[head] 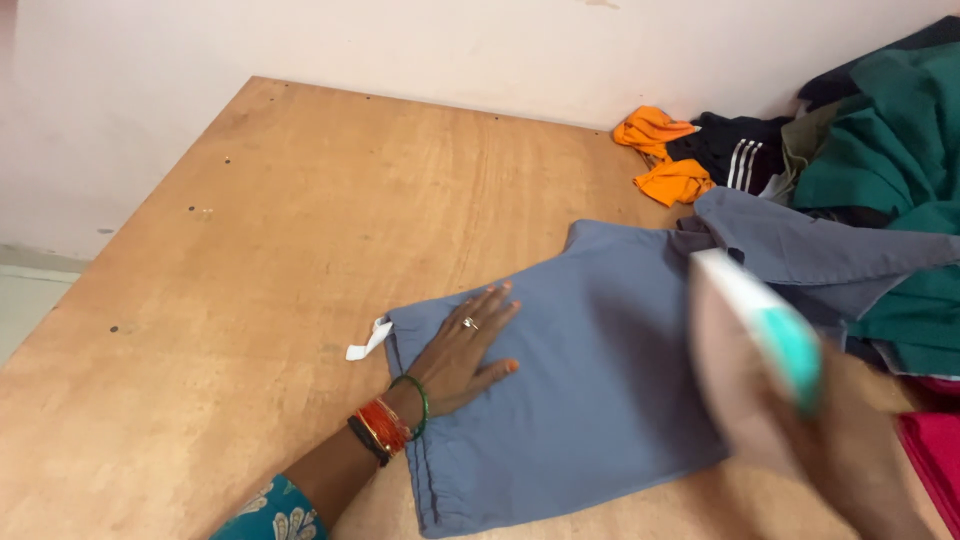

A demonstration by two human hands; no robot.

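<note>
Grey-blue garment [590,370] spread flat on a plywood tabletop [300,200], pushed up against a pale pink wall [400,40]. Left hand [462,350] pressed palm-down on its left part, fingers [495,305] spread wide and flat, gripping nothing. Right hand [850,440] blurry, close to the lens at lower right, wrapped around a white-and-teal iron [765,330] held over the cloth's right side; can't tell how tight the grip is. White tag [368,343] sticking out past the garment's left edge. Heaped along the right: orange cloth [665,155], dark striped piece [735,150], green fabric [890,140], something red [935,450]. Loads of bare wood left and back. Table's left edge dropping to light floor [25,300].
</note>
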